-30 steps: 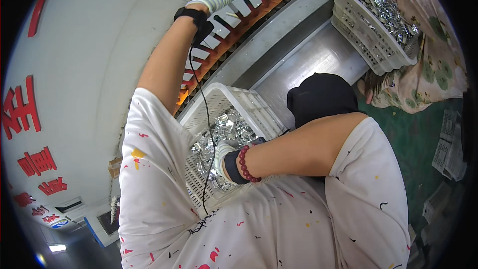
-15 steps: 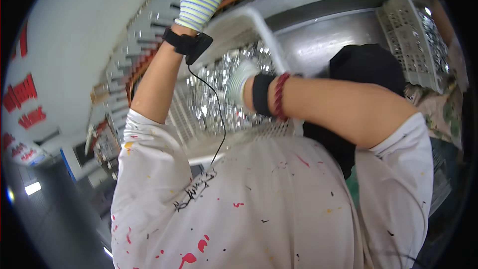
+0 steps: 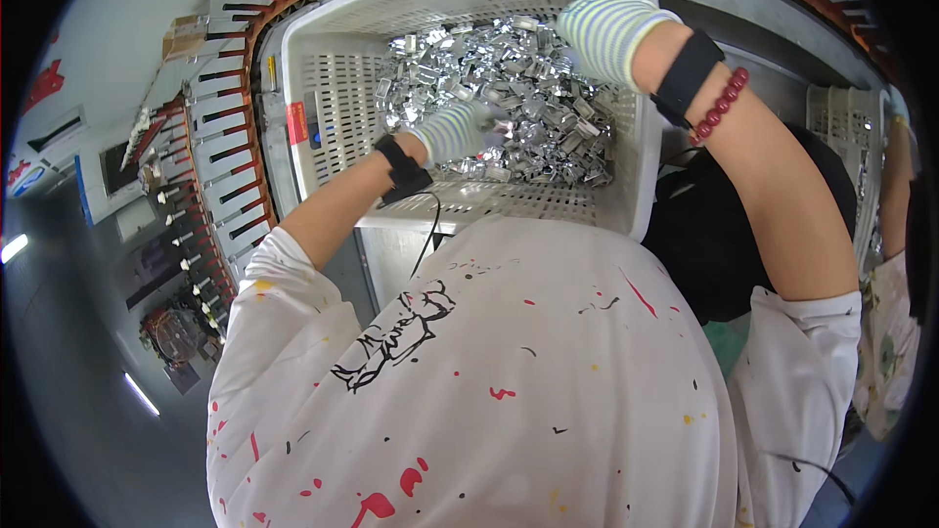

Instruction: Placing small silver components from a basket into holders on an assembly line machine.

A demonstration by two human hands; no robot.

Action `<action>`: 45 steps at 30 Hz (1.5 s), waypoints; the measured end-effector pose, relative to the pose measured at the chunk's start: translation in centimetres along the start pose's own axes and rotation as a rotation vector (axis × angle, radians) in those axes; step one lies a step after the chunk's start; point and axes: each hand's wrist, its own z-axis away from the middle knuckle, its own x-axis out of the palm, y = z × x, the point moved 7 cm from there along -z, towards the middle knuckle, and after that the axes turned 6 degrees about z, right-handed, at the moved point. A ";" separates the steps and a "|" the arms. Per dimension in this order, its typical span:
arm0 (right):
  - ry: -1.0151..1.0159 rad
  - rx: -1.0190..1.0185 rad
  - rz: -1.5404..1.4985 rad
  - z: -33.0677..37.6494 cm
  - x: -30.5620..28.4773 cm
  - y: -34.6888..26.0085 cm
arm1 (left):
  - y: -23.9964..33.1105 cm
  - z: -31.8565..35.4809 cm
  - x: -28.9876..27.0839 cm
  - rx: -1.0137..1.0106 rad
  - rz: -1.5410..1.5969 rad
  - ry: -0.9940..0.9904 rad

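A white perforated plastic basket [image 3: 337, 152] holds a heap of small shiny metal parts [image 3: 533, 103]. My left hand [image 3: 458, 131], in a striped glove with dark fingertips, reaches into the basket at the heap's near left. Its fingertips are smeared by motion among the parts, so any grip is unclear. My right hand [image 3: 611, 37], in the same kind of striped glove, is over the heap's far right side, close to the basket's right wall. Its fingers point down and are mostly hidden behind the glove's back.
A curved conveyor rack [image 3: 252, 127] with orange-red edging and rows of pegs runs along the left and far side. Another white basket [image 3: 836, 122] stands at the right, near a person's arm [image 3: 895, 186]. Something black [image 3: 709, 235] sits beside the basket's right wall.
My left hand has come down from the rack at the far side into the basket. My right hand has moved from the middle of the parts toward the far right. The view has shifted.
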 end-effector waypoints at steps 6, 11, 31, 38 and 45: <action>0.100 -0.014 -0.042 -0.4 1.8 1.3 | 3.9 -1.5 6.7 0.164 -0.034 -0.297; 0.073 0.004 -0.043 -0.6 1.1 1.5 | 3.7 -2.8 7.3 0.129 -0.377 -0.349; 0.131 0.068 -0.013 0.4 -0.4 3.4 | -6.2 -0.4 -2.2 -0.053 -0.784 -0.118; 0.120 0.082 0.045 0.8 -2.4 1.0 | -8.7 -3.6 -2.4 -0.147 -0.939 -0.013; -0.226 -0.095 0.002 1.7 2.7 -5.8 | -3.6 -14.0 2.8 0.283 -0.039 -0.002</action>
